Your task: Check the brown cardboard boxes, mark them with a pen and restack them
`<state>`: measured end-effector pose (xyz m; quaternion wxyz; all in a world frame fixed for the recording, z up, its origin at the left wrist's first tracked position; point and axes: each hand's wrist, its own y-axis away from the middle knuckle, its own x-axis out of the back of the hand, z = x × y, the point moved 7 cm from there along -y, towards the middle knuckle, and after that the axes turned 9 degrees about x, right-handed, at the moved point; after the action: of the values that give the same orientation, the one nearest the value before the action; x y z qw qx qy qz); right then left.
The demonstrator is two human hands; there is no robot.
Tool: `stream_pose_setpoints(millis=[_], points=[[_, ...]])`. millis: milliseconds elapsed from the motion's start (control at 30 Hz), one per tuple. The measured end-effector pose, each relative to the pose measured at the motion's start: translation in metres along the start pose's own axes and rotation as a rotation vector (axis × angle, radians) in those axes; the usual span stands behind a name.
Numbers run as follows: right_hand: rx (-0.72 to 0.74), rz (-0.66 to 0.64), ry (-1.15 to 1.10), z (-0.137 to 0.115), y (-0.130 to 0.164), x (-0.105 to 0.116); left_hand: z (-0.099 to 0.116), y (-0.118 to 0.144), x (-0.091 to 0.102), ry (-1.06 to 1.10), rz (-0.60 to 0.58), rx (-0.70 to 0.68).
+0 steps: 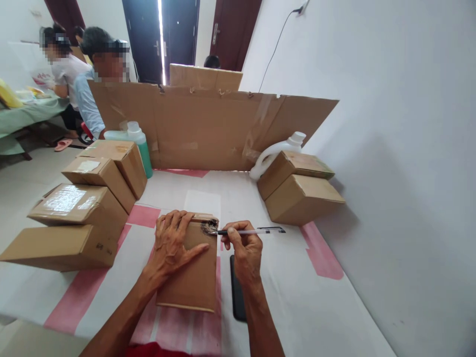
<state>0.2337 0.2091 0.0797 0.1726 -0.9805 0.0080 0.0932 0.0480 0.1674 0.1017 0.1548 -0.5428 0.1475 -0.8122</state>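
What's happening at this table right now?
A person presses the left hand flat on a small cardboard box lying on the table. The right hand holds a pen with its tip at the box's far edge. More boxes are stacked on both sides, and a dark phone lies beside the box.

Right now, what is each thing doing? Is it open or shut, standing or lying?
small box: shut, lying flat under the left hand
pen: held by the right hand, tip on the box
phone: lying flat, screen dark
green bottle: upright, capped
white jug: tipped over, capped
stacked boxes: shut
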Motion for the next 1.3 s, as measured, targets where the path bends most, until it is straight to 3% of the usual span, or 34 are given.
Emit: stream_pose_setpoints(millis=[100,167,367,467,567,733,833,967,1033,1167,1300], points=[[0.022,0.064,0.023,-0.004,-0.008,0.019,0.0,0.001,0.001,-0.008,0.009,-0.009],[-0.012,0.065,0.163,0.001,-0.022,0.038,0.001,0.001,0.004,-0.025,0.039,-0.03],[-0.341,-0.151,0.706,0.063,-0.062,0.09,0.003,0.0,0.009,-0.078,0.107,-0.073],[-0.458,-0.213,0.962,0.095,-0.064,0.098,0.003,0.0,0.007,-0.089,0.106,-0.078],[-0.507,-0.289,1.125,0.112,-0.058,0.092,0.002,0.001,0.006,-0.099,0.113,-0.067],[-0.477,-0.342,1.25,0.093,-0.035,0.096,0.003,0.0,0.006,-0.096,0.087,-0.051],[-0.508,-0.337,1.309,0.068,0.004,0.11,0.002,-0.001,0.007,-0.088,0.079,-0.044],[-0.648,-0.37,1.335,0.059,0.076,0.115,0.002,-0.001,0.007,-0.072,0.073,-0.042],[-0.646,-0.303,1.317,0.061,0.1,0.113,0.006,-0.001,0.007,-0.06,0.071,-0.051],[-0.623,-0.07,1.014,0.076,0.115,0.114,0.018,-0.001,0.005,-0.047,0.093,-0.081],[-0.585,-0.082,0.67,0.078,0.117,0.105,0.018,-0.002,0.003,-0.007,0.093,-0.048]])
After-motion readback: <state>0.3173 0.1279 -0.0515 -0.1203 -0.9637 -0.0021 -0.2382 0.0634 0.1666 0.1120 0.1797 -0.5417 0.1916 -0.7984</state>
